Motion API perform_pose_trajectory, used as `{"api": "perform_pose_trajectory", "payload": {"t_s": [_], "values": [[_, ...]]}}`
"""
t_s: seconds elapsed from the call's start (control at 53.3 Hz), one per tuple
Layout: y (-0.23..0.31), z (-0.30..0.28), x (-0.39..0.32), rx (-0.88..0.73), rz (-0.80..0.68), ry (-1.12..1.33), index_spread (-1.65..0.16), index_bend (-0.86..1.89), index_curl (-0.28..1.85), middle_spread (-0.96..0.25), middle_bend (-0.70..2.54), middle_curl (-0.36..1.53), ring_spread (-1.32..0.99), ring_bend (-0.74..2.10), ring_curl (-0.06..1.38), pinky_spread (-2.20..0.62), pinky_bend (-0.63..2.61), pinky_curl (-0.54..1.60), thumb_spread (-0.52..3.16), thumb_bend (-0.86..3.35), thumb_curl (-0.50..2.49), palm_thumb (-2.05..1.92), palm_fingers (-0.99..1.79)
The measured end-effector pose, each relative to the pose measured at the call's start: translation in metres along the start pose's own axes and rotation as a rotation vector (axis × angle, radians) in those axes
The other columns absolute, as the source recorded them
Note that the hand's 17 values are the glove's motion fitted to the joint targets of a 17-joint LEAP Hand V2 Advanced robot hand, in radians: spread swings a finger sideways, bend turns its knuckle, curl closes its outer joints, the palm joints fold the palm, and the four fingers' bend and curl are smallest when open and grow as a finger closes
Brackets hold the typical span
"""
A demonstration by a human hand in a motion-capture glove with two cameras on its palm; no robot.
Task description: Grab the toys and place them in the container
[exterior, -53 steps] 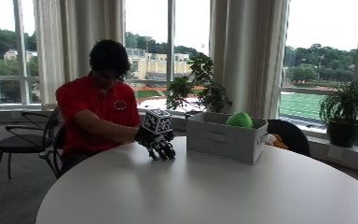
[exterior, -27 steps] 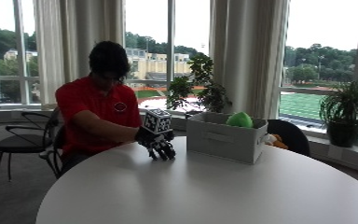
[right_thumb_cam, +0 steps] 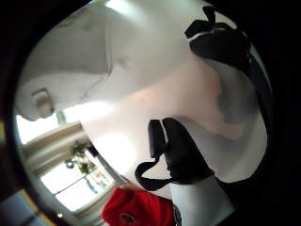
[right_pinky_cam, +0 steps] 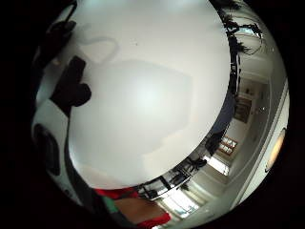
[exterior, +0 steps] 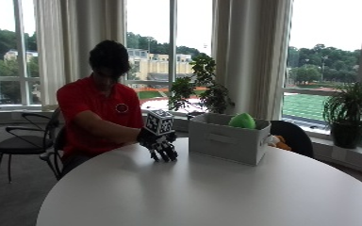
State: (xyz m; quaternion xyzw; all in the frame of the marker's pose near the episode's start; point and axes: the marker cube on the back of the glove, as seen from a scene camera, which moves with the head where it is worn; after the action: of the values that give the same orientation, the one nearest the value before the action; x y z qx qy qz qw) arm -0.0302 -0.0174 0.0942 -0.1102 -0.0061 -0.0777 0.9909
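The white round table [exterior: 231, 188] takes up the near part of the outside view, and no toy shows anywhere on its top; both palm views agree, showing only bare tabletop under the hand. Further back, at the table's far-left edge, one gloved right hand [exterior: 161, 147] hangs with its fingers pointing down at the surface, loosely spread and curled round nothing, so it reads as relaxed and empty. Just beside it, a little further along the table, stands one grey container [exterior: 225, 141], a fabric box with a handle slot in its side. One green toy [exterior: 242, 121] pokes up above its rim, already inside. Past the box, off the table edge by a dark chair, something orange and white [exterior: 278, 141] shows, possibly another toy, though it is too small to tell. My reading is that the task is near its end or finished: one toy counted in the box, none seen waiting on the table, and only that unclear object behind left in doubt.
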Motion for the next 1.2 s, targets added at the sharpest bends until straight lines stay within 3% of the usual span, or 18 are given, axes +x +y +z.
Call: {"api": "perform_pose_trajectory", "payload": {"t_s": [1.201], "values": [[0.0010, -0.0003, -0.0015, -0.006, 0.006, -0.003, -0.46, 0.19, 0.43, -0.29, 0.18, 0.33, -0.48, 0.41, 0.31, -0.25, 0.90, 0.34, 1.28, -0.01, 0.30, 0.06, 0.35]]}}
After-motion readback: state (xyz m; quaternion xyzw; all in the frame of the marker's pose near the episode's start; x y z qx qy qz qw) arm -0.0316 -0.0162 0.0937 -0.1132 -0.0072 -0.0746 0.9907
